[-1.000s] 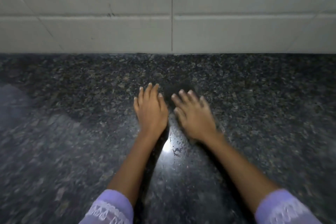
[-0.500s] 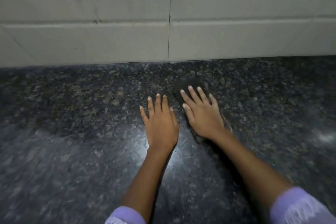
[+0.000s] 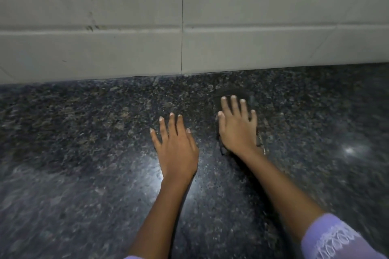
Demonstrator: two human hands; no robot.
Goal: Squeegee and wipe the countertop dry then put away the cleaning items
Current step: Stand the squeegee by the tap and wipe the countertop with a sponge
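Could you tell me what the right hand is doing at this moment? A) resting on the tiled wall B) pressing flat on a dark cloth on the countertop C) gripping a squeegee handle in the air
B: the right hand lies with straight fingers on a dark cloth on the countertop.

Glossy speckled granite countertop (image 3: 84,174) meets matt, smooth, stained wall tiles (image 3: 105,6).

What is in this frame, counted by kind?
Hands: 2, the left hand flat on the countertop, the right hand pressing on a dark cloth
Cloths: 1
Countertops: 1
Tiled walls: 1
Sleeves: 1 plainly seen
Total: 6
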